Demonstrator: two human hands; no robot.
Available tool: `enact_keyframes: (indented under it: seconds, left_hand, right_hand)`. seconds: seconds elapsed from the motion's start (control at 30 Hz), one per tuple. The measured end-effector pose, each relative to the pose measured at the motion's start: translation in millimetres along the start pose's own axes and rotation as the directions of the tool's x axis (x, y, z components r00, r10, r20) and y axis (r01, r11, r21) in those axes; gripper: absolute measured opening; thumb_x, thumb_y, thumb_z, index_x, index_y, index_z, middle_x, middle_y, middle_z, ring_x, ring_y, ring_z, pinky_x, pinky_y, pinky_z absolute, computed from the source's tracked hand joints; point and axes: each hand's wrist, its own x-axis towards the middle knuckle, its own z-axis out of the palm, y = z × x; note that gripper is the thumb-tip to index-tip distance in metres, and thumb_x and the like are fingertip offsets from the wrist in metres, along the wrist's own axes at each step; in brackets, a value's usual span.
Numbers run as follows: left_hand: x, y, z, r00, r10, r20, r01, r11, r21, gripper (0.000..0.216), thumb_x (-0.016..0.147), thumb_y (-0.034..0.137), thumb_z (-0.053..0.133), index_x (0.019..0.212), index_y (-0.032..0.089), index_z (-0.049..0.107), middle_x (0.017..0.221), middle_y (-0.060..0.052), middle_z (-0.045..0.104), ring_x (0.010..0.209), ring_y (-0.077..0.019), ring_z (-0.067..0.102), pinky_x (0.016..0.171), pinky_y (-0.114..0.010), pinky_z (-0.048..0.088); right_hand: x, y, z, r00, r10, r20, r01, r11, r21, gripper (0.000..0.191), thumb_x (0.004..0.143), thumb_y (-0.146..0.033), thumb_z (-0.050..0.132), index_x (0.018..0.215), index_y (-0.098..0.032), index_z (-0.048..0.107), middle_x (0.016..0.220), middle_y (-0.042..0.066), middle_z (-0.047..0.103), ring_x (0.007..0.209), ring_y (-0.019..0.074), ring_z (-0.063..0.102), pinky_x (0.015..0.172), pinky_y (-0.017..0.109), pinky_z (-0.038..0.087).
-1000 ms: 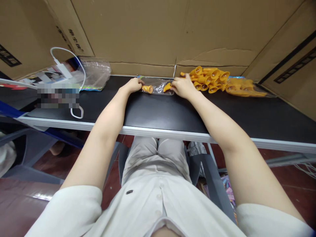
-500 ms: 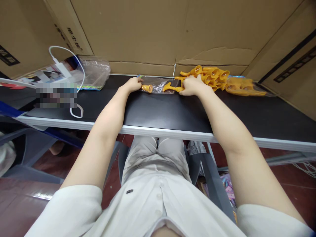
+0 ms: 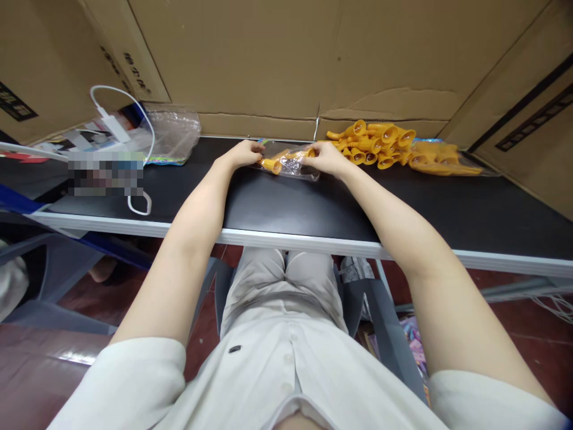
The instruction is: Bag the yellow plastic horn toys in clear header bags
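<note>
On the flat black tabletop (image 3: pixel 290 206) with its pale metal near edge, a long pouch of clear, crinkled plastic (image 3: pixel 308 174) lay crosswise in the middle of the far side, with yellow-orange plastic horn-shaped pieces showing at it. The left hand (image 3: pixel 246 154) was at the pouch's left end, its fingers drawn almost together and gripping the plastic there; one yellow-orange flared piece (image 3: pixel 271 166) lay right beside the fingertips, its wide mouth turned toward the near right. The right hand (image 3: pixel 326 159) was at the pouch's right end, thumb and fingers bent and nearly closed about a second yellow-orange piece (image 3: pixel 308 153); whether the plastic was pinched along with it could not be told. Just right of and beyond that hand was a heap of yellow-orange plastic horns with flared, hollow mouths (image 3: pixel 380 143), most of the mouths facing near. Against the heap's right side lay a clear plastic bag filled with yellow-orange pieces (image 3: pixel 447 160). Well to the left, a stack of flat, clear plastic bags (image 3: pixel 174 134) lay near a looped white cable (image 3: pixel 152 119). Tall brown cardboard panels (image 3: pixel 250 60) stood along the far side.
</note>
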Motion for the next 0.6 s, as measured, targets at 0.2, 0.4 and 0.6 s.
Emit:
enact_keyframes:
  seconds: [0.2,0.4,0.6]
  left_hand:
    - [1,0,-1,1.000,0.030,0.001,-0.030,0.999,-0.016,0.073,0.081,0.007,0.059,0.154,0.007,0.064,0.157,-0.016,0.067,0.144,-0.0264,0.066,0.121,-0.029,0.049]
    - [5,-4,1,0.999,0.036,-0.007,-0.036,0.998,0.060,0.068,0.083,0.010,0.059,0.151,0.010,0.067,0.154,-0.012,0.070,0.140,-0.0264,0.068,0.120,-0.027,0.050]
    - [1,1,-1,0.999,0.028,-0.026,-0.024,0.990,0.140,0.060,0.082,0.012,0.057,0.139,0.013,0.076,0.141,-0.009,0.078,0.134,-0.0295,0.070,0.118,-0.031,0.051]
  right_hand:
    - [-5,-7,-3,0.985,-0.150,0.083,0.165,0.960,-0.227,0.034,0.096,-0.027,0.063,0.122,-0.013,0.078,0.121,0.018,0.078,0.113,0.0345,0.072,0.102,0.044,0.053]
    - [1,-23,-1,0.959,-0.227,0.171,0.280,0.855,-0.437,0.038,0.101,-0.020,0.048,0.124,-0.008,0.077,0.130,0.024,0.075,0.124,0.0371,0.067,0.107,0.048,0.048]
    - [36,-12,12,0.977,-0.169,0.132,0.205,0.919,-0.337,0.042,0.099,-0.020,0.051,0.131,-0.008,0.075,0.128,0.024,0.076,0.121,0.0389,0.071,0.103,0.048,0.054]
